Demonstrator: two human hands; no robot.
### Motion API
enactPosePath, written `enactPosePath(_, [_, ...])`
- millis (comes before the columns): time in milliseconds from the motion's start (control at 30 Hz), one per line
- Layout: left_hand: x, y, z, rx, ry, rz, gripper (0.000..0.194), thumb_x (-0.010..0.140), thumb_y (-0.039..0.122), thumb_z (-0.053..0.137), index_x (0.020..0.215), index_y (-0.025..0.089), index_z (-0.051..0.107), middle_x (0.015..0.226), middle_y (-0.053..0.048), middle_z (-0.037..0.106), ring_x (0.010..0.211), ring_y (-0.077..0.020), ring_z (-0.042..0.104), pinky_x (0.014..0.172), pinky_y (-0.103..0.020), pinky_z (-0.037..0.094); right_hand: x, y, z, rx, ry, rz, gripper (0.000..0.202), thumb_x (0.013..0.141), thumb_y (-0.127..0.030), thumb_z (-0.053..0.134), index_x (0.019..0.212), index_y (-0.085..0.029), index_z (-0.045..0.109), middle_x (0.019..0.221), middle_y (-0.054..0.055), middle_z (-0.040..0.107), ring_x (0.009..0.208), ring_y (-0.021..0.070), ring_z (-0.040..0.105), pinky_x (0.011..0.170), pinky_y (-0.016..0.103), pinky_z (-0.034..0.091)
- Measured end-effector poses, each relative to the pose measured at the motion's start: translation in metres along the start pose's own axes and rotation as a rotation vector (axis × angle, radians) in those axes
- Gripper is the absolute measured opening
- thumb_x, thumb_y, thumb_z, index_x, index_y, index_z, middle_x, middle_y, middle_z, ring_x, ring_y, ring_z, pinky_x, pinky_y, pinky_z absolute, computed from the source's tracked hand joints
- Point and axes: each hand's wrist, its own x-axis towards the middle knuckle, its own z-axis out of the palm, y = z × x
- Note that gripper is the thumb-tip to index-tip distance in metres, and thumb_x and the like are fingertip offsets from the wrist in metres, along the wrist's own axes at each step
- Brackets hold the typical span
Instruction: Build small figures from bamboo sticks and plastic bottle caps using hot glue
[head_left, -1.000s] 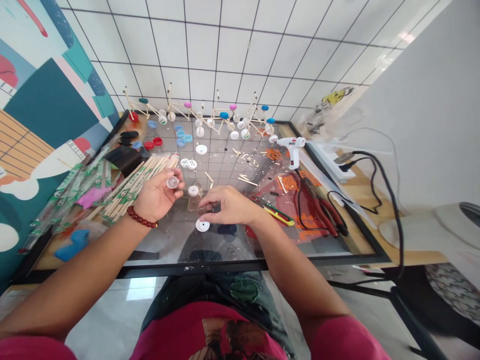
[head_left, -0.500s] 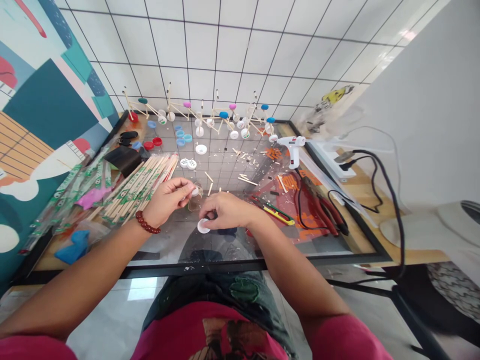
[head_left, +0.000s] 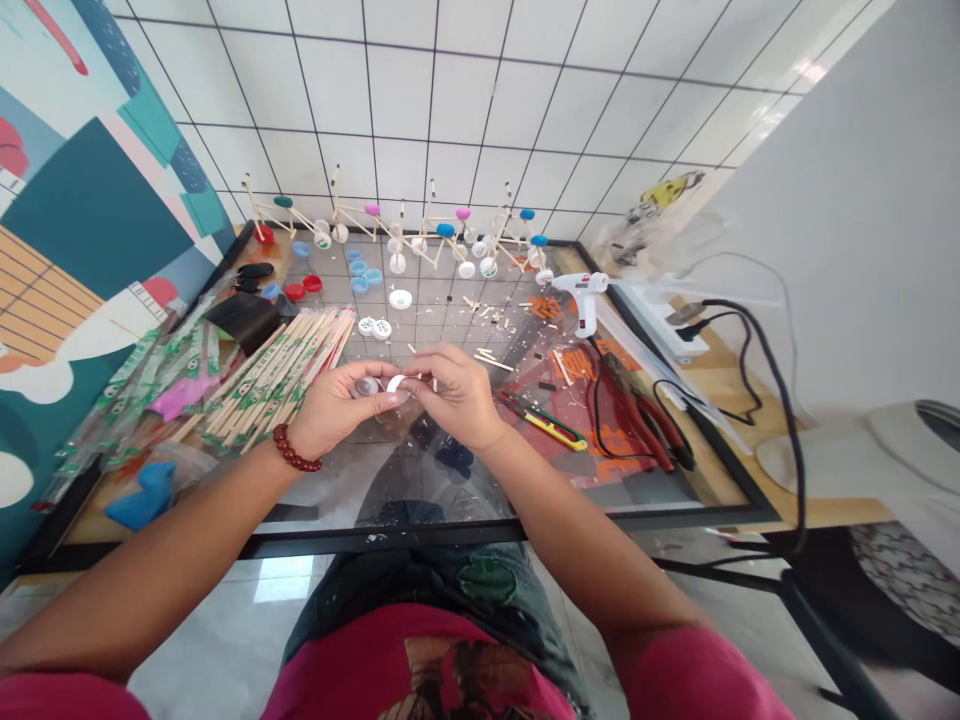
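As a bundle of pale wooden sticks in green-printed wrappers point(head_left: 285, 370) fans out left of centre in the frame, the left hand point(head_left: 334, 408), wearing a bracelet of dark red beads point(head_left: 296, 450), curls its thumb and fingers round a small, translucent whitish cap point(head_left: 366, 387). Just beside it, near the middle of the frame, is a round white plastic cap point(head_left: 396, 384) — clamped by the right hand point(head_left: 457, 395) between thumb and fingers. Right of centre lie a slim yellow cutter point(head_left: 556, 431), a white glue gun point(head_left: 588, 300) and red-handled pliers point(head_left: 651, 430).
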Motion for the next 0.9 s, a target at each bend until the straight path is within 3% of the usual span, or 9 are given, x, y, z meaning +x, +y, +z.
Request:
enactPosePath(100, [0.000, -0.003, -0.002, 0.142, -0.016, 0.100, 0.040, 0.060, 0.023, 0.106, 0.096, 0.020, 0.090, 0.105, -0.009, 0.084, 0.088, -0.0201, 0.073, 0.072, -0.027, 0.060, 0.000, -0.002, 0.001, 0.035, 0.011, -0.019, 0.013, 0.104, -0.032, 0.075, 0.095, -0.029, 0.084, 0.108, 0.007, 0.083, 0.102, 0.0244, 0.078, 0.099, 0.037, 0.064])
enactPosePath(267, [-0.001, -0.001, -0.002, 0.266, 0.041, 0.106, 0.045, 0.060, 0.030, 0.107, 0.100, 0.020, 0.090, 0.086, -0.005, 0.079, 0.069, -0.0164, 0.063, 0.064, -0.028, 0.055, -0.001, -0.007, 0.004, 0.089, 0.040, 0.022, 0.012, 0.101, -0.028, 0.075, 0.093, -0.027, 0.084, 0.100, 0.006, 0.083, 0.091, 0.0220, 0.077, 0.089, 0.034, 0.064])
enactPosePath(400, [-0.001, 0.007, 0.002, 0.357, 0.144, 0.253, 0.036, 0.058, 0.023, 0.107, 0.088, 0.024, 0.087, 0.099, -0.006, 0.082, 0.093, -0.0251, 0.072, 0.083, -0.034, 0.061, 0.000, -0.011, 0.007, 0.149, -0.024, 0.129, 0.010, 0.094, -0.021, 0.075, 0.092, -0.022, 0.085, 0.094, 0.006, 0.083, 0.081, 0.0197, 0.073, 0.079, 0.032, 0.063])
enactPosePath(500, [-0.004, 0.011, 0.006, 0.378, 0.140, 0.307, 0.032, 0.060, 0.016, 0.102, 0.086, 0.026, 0.087, 0.104, -0.007, 0.081, 0.099, -0.0272, 0.071, 0.079, -0.032, 0.059, 0.000, -0.013, 0.007, 0.204, -0.082, 0.158, 0.011, 0.092, -0.021, 0.075, 0.093, -0.021, 0.085, 0.096, 0.005, 0.084, 0.083, 0.0194, 0.074, 0.081, 0.031, 0.063])
enactPosePath(633, [-0.009, 0.013, 0.009, 0.368, 0.147, 0.277, 0.035, 0.062, 0.008, 0.096, 0.091, 0.027, 0.090, 0.108, -0.007, 0.080, 0.088, -0.0224, 0.067, 0.068, -0.028, 0.053, 0.000, -0.014, 0.007, 0.200, -0.100, 0.172, 0.013, 0.091, -0.017, 0.072, 0.086, -0.020, 0.083, 0.089, 0.003, 0.082, 0.080, 0.0178, 0.073, 0.079, 0.029, 0.060])
enactPosePath(767, [-0.008, 0.013, 0.009, 0.283, 0.136, 0.223, 0.037, 0.060, 0.004, 0.096, 0.087, 0.027, 0.089, 0.105, -0.008, 0.080, 0.097, -0.0259, 0.071, 0.081, -0.031, 0.058, 0.002, -0.012, 0.009, 0.178, -0.090, 0.196, 0.014, 0.090, -0.017, 0.071, 0.082, -0.022, 0.081, 0.083, 0.001, 0.080, 0.078, 0.0169, 0.071, 0.079, 0.028, 0.059])
enactPosePath(833, [-0.007, 0.012, 0.008, 0.271, 0.113, 0.209, 0.038, 0.057, 0.007, 0.100, 0.089, 0.026, 0.089, 0.105, -0.008, 0.080, 0.097, -0.0265, 0.071, 0.082, -0.032, 0.059, 0.003, -0.010, 0.009, 0.241, -0.066, 0.234, 0.011, 0.091, -0.022, 0.073, 0.083, -0.022, 0.082, 0.083, 0.001, 0.080, 0.079, 0.0171, 0.072, 0.078, 0.028, 0.060])
enactPosePath(900, [-0.004, 0.009, 0.007, 0.207, 0.078, 0.169, 0.039, 0.059, 0.017, 0.103, 0.095, 0.023, 0.089, 0.099, -0.008, 0.080, 0.085, -0.0225, 0.069, 0.071, -0.030, 0.057, 0.004, -0.008, 0.007, 0.314, -0.029, 0.267, 0.012, 0.092, -0.029, 0.076, 0.086, -0.021, 0.084, 0.085, 0.002, 0.082, 0.079, 0.0176, 0.072, 0.077, 0.029, 0.060])
